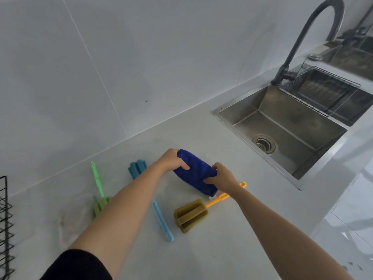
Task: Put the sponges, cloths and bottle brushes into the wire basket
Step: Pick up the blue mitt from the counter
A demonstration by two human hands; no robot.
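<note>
- Both hands were on the dark blue cloth (194,172), bunched into a roll at the middle of the white counter (201,255).
- Left hand (173,159) gripped the far end of the roll, thumb pressed on its top.
- Right hand (223,175) gripped the near end, fingers wrapped round it.
- Whether the roll was touching the counter could not be told.
- Green bottle brush (99,188) lay on the counter, left of the left forearm.
- Blue bottle brush (159,217) lay partly under that forearm.
- Yellow-handled bottle brush (191,215) lay just beside the right wrist, its olive sponge head toward the person.
- Wire basket (5,225): black, at the left edge of the view, well apart from the cloth.
- Steel sink (286,134) sat on the right, beneath the dark tap (298,41).
</note>
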